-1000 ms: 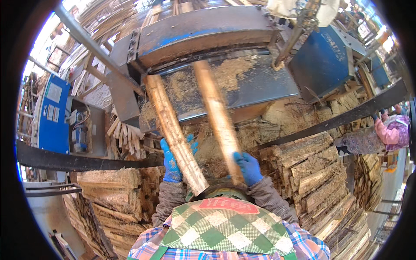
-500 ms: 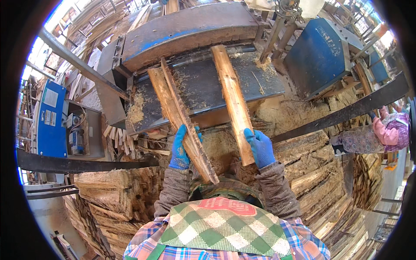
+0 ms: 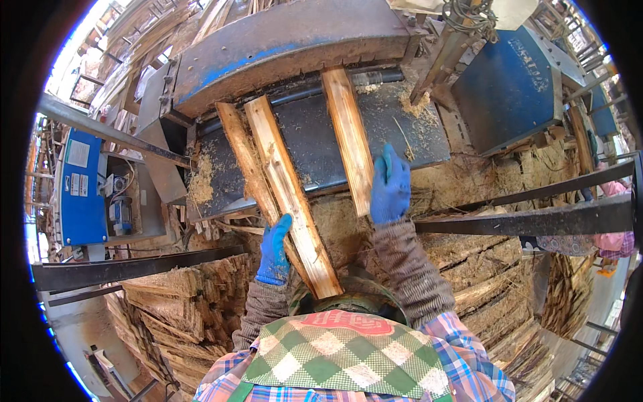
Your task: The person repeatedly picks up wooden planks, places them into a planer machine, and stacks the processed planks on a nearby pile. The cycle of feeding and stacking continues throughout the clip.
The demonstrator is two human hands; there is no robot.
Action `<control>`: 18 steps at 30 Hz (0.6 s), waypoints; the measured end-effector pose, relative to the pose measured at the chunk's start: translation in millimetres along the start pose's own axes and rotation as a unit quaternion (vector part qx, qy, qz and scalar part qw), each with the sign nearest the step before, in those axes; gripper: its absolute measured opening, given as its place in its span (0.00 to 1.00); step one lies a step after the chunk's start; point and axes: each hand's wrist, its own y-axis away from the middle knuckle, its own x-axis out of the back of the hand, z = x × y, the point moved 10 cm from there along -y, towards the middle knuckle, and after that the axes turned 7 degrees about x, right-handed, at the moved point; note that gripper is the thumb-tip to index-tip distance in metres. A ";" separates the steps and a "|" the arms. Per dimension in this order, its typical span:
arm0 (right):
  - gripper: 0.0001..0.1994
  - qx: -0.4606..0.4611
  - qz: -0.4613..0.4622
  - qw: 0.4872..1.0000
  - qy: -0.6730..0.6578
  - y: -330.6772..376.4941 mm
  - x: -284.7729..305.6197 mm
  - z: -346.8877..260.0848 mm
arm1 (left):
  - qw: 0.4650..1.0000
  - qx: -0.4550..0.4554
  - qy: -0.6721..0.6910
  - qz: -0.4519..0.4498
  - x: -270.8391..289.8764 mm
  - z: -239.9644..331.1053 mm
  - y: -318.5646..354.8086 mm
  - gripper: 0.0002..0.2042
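Observation:
My left hand [image 3: 273, 253], in a blue glove, is closed on a pair of rough wooden slabs. Its thumb presses the edge of the pale slab [image 3: 289, 184], whose sawn face is up. The bark-edged slab [image 3: 245, 157] lies against it on the left, its lower part partly hidden by the hand. Both rest their far ends on the dark metal feed table [image 3: 301, 137]. Farther right, another wooden slab [image 3: 348, 134] has its far end at the machine's roller. My right hand [image 3: 391, 186], gloved in blue, is beside that slab's near end, fingers extended and not wrapped round it.
The machine's heavy hood [image 3: 288, 47] spans the far side of the table. A blue housing [image 3: 506, 94] stands at right, an electrical box [image 3: 84, 187] at left. Black metal bars [image 3: 529, 224] flank me on both sides. Stacked slabs [image 3: 174, 301] lie beside me.
The right slab has moved away from me toward the machine, and my right hand has let go and moved forward. In my left hand, the pair has shifted and one slab now shows its pale face.

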 end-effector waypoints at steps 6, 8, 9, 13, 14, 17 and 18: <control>0.22 -0.092 0.037 0.995 0.016 -69.6 -46.0 17.6 | 0.998 -0.018 -0.056 -0.009 1.8 -6.3 -3.7 0.27; 0.22 -0.076 0.074 0.994 0.034 -74.1 -53.0 28.4 | 0.998 -0.001 -0.056 0.006 5.2 -9.0 -3.2 0.26; 0.22 -0.079 0.076 0.994 0.019 -74.1 -59.3 41.0 | 0.999 0.035 -0.028 0.030 0.9 -8.8 -0.1 0.25; 0.23 -0.079 0.067 0.994 -0.017 -74.9 -58.9 44.2 | 0.997 0.009 -0.075 -0.007 -15.0 11.2 5.6 0.23; 0.23 -0.075 0.051 0.996 -0.014 -74.9 -56.7 37.3 | 0.999 0.009 -0.022 -0.025 -13.8 5.9 1.3 0.23; 0.26 -0.183 -0.093 0.964 -0.166 -50.8 -63.0 8.4 | 0.999 -0.009 0.019 -0.050 -13.1 6.7 -2.8 0.25; 0.28 -0.186 -0.125 0.950 -0.218 -24.5 -63.4 -8.0 | 0.998 -0.017 0.013 -0.054 -15.1 10.4 -2.1 0.26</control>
